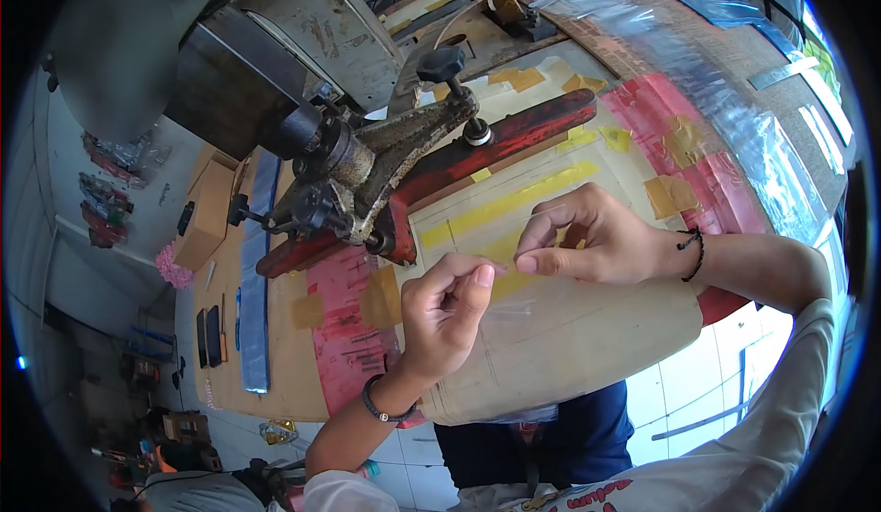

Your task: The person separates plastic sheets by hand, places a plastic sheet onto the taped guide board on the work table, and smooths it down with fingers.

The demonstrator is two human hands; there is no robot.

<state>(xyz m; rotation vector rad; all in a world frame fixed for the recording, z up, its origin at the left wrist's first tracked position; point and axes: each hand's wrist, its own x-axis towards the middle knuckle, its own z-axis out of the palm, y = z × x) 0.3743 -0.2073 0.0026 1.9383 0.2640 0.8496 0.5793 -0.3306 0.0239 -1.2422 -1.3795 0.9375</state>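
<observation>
Watching remotely, I count two hands: the left hand [442, 315] and the right hand [587, 244], just apart, thumb and index fingers pressed together on each. Whatever they may pinch is too faint for me to make out. Both are over the pale worktop [578, 328], near two yellow tape strips [509, 203]; the hands partly hide the nearer. The strips' long axes slant up rightward, like one red bar [514, 140] beyond.

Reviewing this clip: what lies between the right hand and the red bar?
In the head view, a long yellow strip on the pale sheet lies between the right hand and the red bar.
</observation>
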